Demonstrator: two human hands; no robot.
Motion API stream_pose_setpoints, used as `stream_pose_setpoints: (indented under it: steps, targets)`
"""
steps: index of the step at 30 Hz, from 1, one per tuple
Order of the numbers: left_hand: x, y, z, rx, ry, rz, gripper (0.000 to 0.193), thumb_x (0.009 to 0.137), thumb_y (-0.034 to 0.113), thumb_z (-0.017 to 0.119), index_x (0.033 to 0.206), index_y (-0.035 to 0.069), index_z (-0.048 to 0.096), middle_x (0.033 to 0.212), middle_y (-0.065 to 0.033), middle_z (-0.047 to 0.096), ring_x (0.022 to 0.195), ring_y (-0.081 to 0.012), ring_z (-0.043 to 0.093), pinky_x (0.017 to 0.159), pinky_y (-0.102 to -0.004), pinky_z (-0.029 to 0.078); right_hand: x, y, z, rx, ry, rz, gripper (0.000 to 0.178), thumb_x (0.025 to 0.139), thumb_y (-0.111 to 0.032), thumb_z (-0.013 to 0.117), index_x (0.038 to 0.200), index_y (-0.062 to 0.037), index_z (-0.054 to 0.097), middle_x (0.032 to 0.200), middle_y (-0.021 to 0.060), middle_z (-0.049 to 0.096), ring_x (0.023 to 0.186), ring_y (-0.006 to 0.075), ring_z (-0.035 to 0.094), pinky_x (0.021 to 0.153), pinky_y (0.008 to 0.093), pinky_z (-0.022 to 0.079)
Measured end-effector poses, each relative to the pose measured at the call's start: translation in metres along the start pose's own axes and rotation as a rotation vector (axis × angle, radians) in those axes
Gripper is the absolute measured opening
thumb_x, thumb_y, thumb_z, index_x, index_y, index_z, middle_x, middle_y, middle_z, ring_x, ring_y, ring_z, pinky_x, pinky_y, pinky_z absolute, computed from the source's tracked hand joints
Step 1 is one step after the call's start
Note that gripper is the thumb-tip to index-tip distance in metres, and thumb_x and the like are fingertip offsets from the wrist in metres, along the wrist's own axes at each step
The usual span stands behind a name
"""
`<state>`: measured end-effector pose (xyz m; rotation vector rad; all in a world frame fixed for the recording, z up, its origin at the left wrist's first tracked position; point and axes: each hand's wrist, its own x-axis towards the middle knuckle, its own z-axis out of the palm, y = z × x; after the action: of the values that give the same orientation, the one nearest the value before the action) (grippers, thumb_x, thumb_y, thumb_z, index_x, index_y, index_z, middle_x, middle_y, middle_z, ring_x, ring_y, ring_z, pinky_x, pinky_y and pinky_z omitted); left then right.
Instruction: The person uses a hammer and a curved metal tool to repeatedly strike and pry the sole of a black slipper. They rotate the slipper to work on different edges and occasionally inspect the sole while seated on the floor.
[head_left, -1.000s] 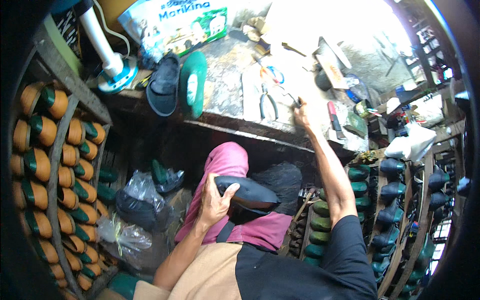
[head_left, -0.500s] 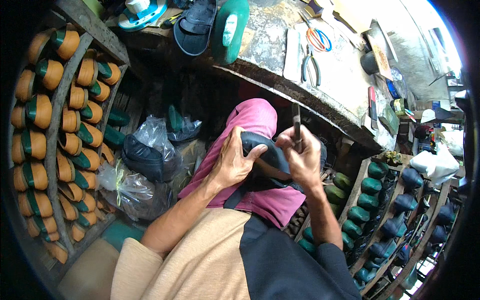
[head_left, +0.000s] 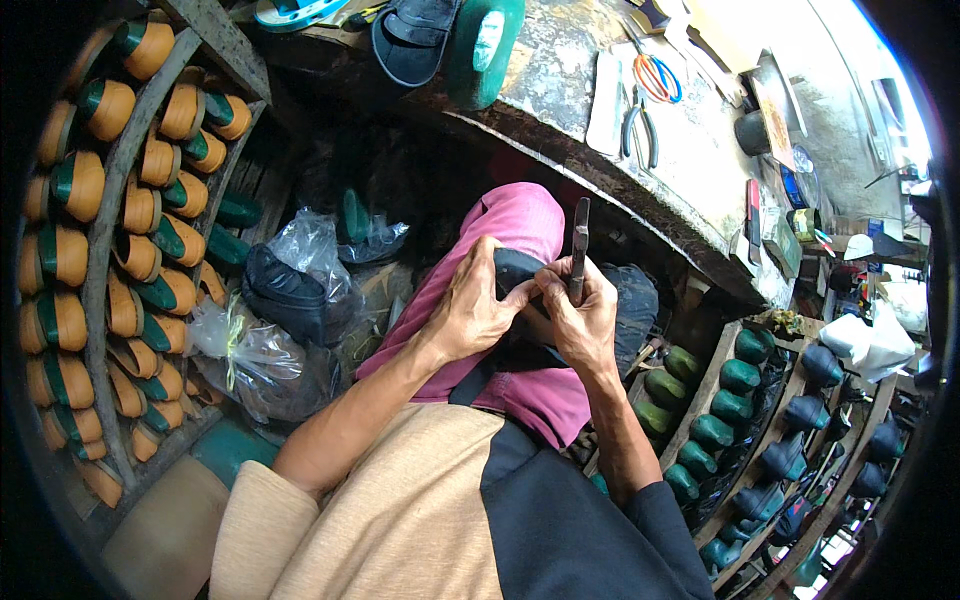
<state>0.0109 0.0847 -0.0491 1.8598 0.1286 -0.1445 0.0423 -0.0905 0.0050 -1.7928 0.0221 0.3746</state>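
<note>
Over my pink-trousered lap, my left hand (head_left: 468, 305) is wrapped round a black shoe (head_left: 514, 268), its thumb pressing on the upper. Most of the shoe's lower part is hidden by my hands. My right hand (head_left: 585, 318) is closed round a narrow dark metal hand tool (head_left: 580, 240) that stands upright out of the fist; its exact kind does not show. The right fingertips meet the shoe's edge beside the left thumb.
Ahead stands a worn workbench (head_left: 560, 100) with pliers (head_left: 640, 135), orange-and-blue-handled scissors (head_left: 657, 78), a black sandal (head_left: 412, 45) and a green shoe last (head_left: 487, 50). Left, a rack (head_left: 100, 260) holds tan clogs; right, another rack (head_left: 715, 375) holds green lasts. Plastic bags (head_left: 255, 355) lie left.
My right hand has moved left and slightly down, bringing its fingertips against the shoe near my left thumb. The shoe is turned, with less of it showing. The view has shifted a little.
</note>
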Motion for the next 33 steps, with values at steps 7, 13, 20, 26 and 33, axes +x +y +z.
stream_pose_setpoints:
  steps: [7,13,20,26,33]
  targets:
    - [-0.001,-0.009,0.002,-0.008,-0.041,-0.018,0.056,0.097,0.020,0.087,0.127,-0.003,0.046,0.116,-0.0305,0.059,0.117,-0.0505,0.063,0.101,-0.0551,0.050,-0.001,0.010,0.004,-0.070,0.006,-0.072,0.007,0.104,0.001,0.077,0.107,0.0014,0.070,0.088,0.0017,0.071,0.080,0.0062,0.063,0.075,0.0283,0.057]
    - [0.000,-0.011,0.001,-0.002,-0.019,0.033,0.056,0.098,0.024,0.086,0.129,-0.003,0.048,0.120,-0.0322,0.060,0.119,-0.0494,0.064,0.103,-0.0540,0.050,0.003,-0.002,-0.003,-0.123,-0.031,-0.033,0.019,0.103,-0.015,0.085,0.106,-0.0009,0.071,0.083,-0.0022,0.063,0.075,0.0054,0.055,0.067,0.0272,0.049]
    - [0.001,-0.001,-0.003,-0.050,-0.004,0.003,0.058,0.101,0.036,0.087,0.125,-0.002,0.050,0.107,-0.0272,0.063,0.100,-0.0422,0.066,0.091,-0.0538,0.052,-0.049,-0.019,-0.017,0.410,-0.148,0.144,0.033,0.112,-0.004,0.069,0.139,0.0027,0.052,0.099,0.0109,0.072,0.074,0.0177,0.075,0.065,0.0296,0.061]
    - [0.001,0.000,-0.004,-0.020,0.013,0.061,0.056,0.100,0.041,0.088,0.119,0.000,0.055,0.096,-0.0175,0.060,0.093,-0.0293,0.062,0.087,-0.0461,0.052,-0.090,-0.015,-0.009,-0.326,0.012,-0.143,0.038,0.112,-0.002,0.061,0.147,0.0074,0.048,0.093,0.0257,0.070,0.079,0.0371,0.076,0.072,0.0459,0.059]
    - [0.006,0.000,-0.002,0.037,0.030,0.128,0.055,0.098,0.035,0.089,0.120,-0.001,0.052,0.101,-0.0228,0.063,0.097,-0.0360,0.067,0.090,-0.0504,0.054,-0.075,-0.027,-0.009,-0.563,-0.111,-0.292,0.044,0.106,0.001,0.065,0.147,0.0117,0.050,0.115,0.0394,0.068,0.099,0.0594,0.072,0.082,0.0576,0.060]
